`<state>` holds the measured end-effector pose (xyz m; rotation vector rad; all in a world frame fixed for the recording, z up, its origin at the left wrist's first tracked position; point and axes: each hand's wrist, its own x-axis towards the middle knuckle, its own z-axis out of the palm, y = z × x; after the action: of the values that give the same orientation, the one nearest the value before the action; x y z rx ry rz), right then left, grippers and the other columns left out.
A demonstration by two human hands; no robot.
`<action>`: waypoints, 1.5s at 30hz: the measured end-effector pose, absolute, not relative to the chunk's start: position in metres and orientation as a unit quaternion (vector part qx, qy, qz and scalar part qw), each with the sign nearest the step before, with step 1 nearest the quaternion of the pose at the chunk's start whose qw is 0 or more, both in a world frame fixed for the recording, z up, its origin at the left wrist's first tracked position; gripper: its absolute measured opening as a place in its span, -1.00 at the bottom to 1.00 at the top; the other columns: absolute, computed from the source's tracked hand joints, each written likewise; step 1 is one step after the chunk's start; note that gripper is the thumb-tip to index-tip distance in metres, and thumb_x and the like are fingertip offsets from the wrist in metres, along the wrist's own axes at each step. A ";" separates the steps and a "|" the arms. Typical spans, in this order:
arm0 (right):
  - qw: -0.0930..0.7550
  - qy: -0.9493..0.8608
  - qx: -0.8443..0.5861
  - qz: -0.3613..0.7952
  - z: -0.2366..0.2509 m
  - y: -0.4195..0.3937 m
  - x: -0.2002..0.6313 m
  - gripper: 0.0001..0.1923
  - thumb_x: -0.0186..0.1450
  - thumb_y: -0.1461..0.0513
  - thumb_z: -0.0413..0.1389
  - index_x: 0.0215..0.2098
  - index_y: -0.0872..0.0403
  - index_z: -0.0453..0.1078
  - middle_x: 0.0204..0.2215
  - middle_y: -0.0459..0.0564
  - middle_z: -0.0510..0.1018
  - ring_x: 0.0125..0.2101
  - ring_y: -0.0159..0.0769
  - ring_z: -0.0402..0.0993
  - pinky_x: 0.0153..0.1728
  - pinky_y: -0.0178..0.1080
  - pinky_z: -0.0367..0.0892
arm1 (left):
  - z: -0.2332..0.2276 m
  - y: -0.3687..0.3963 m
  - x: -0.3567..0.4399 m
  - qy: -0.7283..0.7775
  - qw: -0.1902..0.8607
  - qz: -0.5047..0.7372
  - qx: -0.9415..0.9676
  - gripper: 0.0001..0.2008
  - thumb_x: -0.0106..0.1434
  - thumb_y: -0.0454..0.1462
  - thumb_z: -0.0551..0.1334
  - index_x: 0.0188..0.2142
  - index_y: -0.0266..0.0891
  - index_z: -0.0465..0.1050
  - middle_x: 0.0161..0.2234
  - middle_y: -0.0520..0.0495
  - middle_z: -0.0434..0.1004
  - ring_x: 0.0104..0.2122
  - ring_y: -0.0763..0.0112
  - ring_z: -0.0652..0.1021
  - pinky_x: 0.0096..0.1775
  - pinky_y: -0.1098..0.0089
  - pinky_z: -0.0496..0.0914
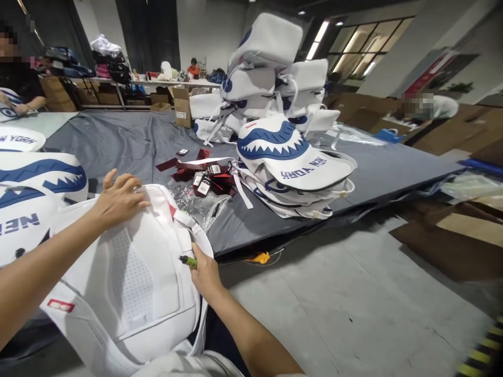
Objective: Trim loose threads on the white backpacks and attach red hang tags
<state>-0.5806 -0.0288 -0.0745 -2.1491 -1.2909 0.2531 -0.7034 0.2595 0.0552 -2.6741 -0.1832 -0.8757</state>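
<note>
White synthetic backpack (165, 262), dotted back panel (131, 277) uppermost, is being held at the near edge of a table covered in dark grey cloth (373, 162), directly before the wearer's body. Its upper edge is being gripped by the left hand (121, 199), whose fingers are being curled narrowly over the rim, one of them standing apart. Its right side is being steadied by the right hand (206, 272), in whose closed fingers a short green cylindrical tool with a black tip (188, 261) is also being held, the tip pointing across the backpack. A broad white shoulder strap (84, 324), bearing a small red label (61, 305), is being left hanging at the lower left. Beside the left forearm, white bags with blue toothed bands (43, 170) are being kept close together. Beyond the backpack, a loose heap of dark red and black tags (208, 178) is being displayed near crumpled clear plastic (216, 209). To the right of the tags, a low stack of white bags lettered NEW YORK (275, 149) is being borne by the table; behind it, a taller pile of plain-sided white bags (271, 42) is being supported, beside a brown cardboard box (182, 107).
</note>
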 end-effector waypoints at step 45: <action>0.543 -0.349 -0.742 0.180 -0.030 0.003 -0.600 -0.65 0.28 -0.03 0.18 -0.20 0.08 0.39 -0.46 -0.11 0.50 -0.60 -0.42 0.38 -0.55 -0.31 0.39 | -0.068 0.160 -0.727 -0.060 -0.099 -0.361 -0.925 -0.78 0.39 -0.09 0.18 -0.25 -0.16 0.45 0.20 -0.12 0.43 0.38 0.19 0.18 0.41 -0.10 -0.09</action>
<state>-0.5997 0.0026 -0.0296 -1.7612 -0.8284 0.4277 -0.7269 0.1599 -0.0678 -3.1062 -0.2029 -1.2116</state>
